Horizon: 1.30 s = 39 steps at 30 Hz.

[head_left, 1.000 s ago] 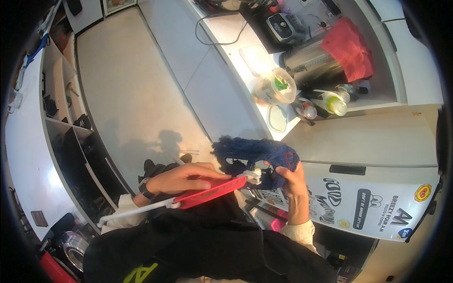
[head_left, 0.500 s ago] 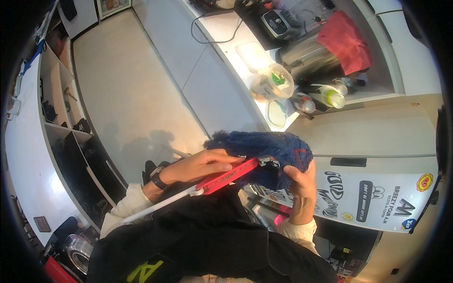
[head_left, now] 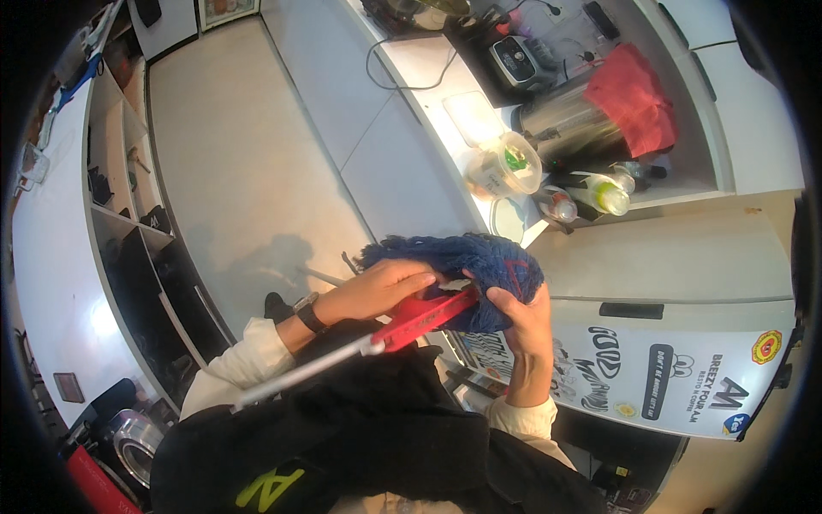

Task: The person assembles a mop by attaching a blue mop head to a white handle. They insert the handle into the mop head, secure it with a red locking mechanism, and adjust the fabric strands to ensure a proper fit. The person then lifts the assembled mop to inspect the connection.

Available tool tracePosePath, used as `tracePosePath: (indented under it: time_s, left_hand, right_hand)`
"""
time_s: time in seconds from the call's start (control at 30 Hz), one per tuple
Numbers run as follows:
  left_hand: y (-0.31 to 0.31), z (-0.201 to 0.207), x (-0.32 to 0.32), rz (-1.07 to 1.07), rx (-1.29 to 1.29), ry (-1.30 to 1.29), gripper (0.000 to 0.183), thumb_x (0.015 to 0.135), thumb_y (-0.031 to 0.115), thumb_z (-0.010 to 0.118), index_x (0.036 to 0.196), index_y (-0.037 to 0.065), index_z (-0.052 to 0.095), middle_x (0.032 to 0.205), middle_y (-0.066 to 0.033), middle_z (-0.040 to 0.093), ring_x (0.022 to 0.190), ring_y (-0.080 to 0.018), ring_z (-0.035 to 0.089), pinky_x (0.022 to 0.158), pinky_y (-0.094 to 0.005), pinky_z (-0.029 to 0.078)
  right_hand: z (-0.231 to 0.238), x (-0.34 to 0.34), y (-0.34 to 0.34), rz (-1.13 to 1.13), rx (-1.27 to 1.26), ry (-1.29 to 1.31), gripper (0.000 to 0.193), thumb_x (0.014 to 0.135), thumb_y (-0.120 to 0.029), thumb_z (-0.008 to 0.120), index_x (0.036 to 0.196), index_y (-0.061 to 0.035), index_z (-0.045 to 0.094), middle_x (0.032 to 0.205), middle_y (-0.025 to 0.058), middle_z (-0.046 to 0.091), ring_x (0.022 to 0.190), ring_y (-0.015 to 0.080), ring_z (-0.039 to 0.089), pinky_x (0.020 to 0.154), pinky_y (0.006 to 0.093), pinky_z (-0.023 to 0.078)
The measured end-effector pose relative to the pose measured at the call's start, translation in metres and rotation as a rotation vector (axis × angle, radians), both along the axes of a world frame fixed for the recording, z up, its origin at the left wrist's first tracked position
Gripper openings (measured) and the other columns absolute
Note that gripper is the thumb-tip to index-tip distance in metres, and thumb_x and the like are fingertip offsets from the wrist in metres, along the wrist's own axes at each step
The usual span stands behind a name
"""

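Note:
A mop is held across the front of my body. Its blue yarn mop head (head_left: 488,257) is bunched around the end of a red plastic clamp (head_left: 415,325). From the clamp a white handle (head_left: 308,373) slants down to the lower left, against my left sleeve. My left hand (head_left: 381,287) is closed at the yarn, just above the clamp; its fingertips are partly hidden. At the other end, my right hand (head_left: 524,321) grips the mop head, thumb on top and the other fingers hidden behind it.
A white counter (head_left: 428,77) ahead bears a clear plastic tub (head_left: 505,167), several bottles (head_left: 610,199), a blender base (head_left: 518,62) and a metal container under a red cloth (head_left: 634,98). The white refrigerator (head_left: 676,274) stands at right. Open shelves (head_left: 116,227) line the left.
The mop head and both hands have shifted slightly left. My left hand has slid off the clamp's top toward the yarn, and a gap between clamp and yarn now shows.

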<state>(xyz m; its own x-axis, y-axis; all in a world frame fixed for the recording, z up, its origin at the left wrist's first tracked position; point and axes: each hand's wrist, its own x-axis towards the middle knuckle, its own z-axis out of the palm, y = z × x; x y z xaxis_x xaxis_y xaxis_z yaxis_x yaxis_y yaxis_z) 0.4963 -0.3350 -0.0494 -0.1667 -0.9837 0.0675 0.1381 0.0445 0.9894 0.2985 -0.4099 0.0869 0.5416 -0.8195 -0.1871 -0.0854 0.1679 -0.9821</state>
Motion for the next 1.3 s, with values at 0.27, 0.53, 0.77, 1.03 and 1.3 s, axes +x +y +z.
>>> tracePosePath:
  time_s: [0.27,0.53,0.77,1.03,1.3]
  left_hand:
    - [-0.014,-0.022,0.009,0.107,0.046,-0.352,0.045,0.081,0.040,0.077,0.082,-0.002,0.062,0.067,-0.0179,0.066,0.064,-0.0314,0.066,0.061,-0.0410,0.050]
    - [-0.024,-0.027,0.009,0.491,0.109,0.224,0.010,0.093,0.006,0.062,0.101,0.000,0.065,0.080,-0.0113,0.072,0.067,-0.0190,0.070,0.058,-0.0299,0.052]
    - [-0.026,-0.034,0.027,0.364,0.106,0.682,0.026,0.099,0.001,0.055,0.119,0.010,0.042,0.076,-0.0016,0.059,0.067,-0.0096,0.061,0.054,-0.0246,0.039]
    - [-0.003,-0.015,0.061,0.226,0.058,0.476,0.037,0.095,0.000,0.063,0.122,0.011,0.041,0.076,-0.0012,0.059,0.071,-0.0126,0.063,0.067,-0.0253,0.047]
    - [0.041,-0.053,0.054,-0.225,-0.008,0.475,0.073,0.085,-0.003,0.069,0.148,0.013,0.035,0.147,-0.0151,0.046,0.133,-0.0255,0.050,0.107,-0.0406,0.044]
  right_hand:
    - [-0.005,0.000,0.013,0.059,0.005,0.002,0.044,0.078,0.004,0.075,0.120,0.0045,0.061,0.110,0.0105,0.071,0.099,0.0168,0.067,0.092,0.0324,0.053]
    - [-0.002,-0.001,0.015,-0.014,-0.036,0.060,0.045,0.077,0.005,0.075,0.119,0.0042,0.061,0.108,0.0093,0.071,0.095,0.0157,0.067,0.088,0.0319,0.055]
    - [-0.008,-0.002,0.010,-0.111,0.016,-0.025,0.048,0.077,0.007,0.075,0.122,0.0040,0.060,0.112,0.0111,0.070,0.099,0.0183,0.068,0.092,0.0336,0.054]
    - [-0.019,0.001,0.008,-0.126,0.050,-0.096,0.062,0.073,0.000,0.077,0.130,0.0043,0.054,0.113,0.0161,0.069,0.100,0.0250,0.070,0.089,0.0353,0.056]
    - [-0.005,0.003,-0.007,-0.191,-0.123,-0.125,0.079,0.070,-0.017,0.083,0.137,0.0041,0.046,0.107,0.0195,0.067,0.089,0.0260,0.070,0.059,0.0298,0.055]
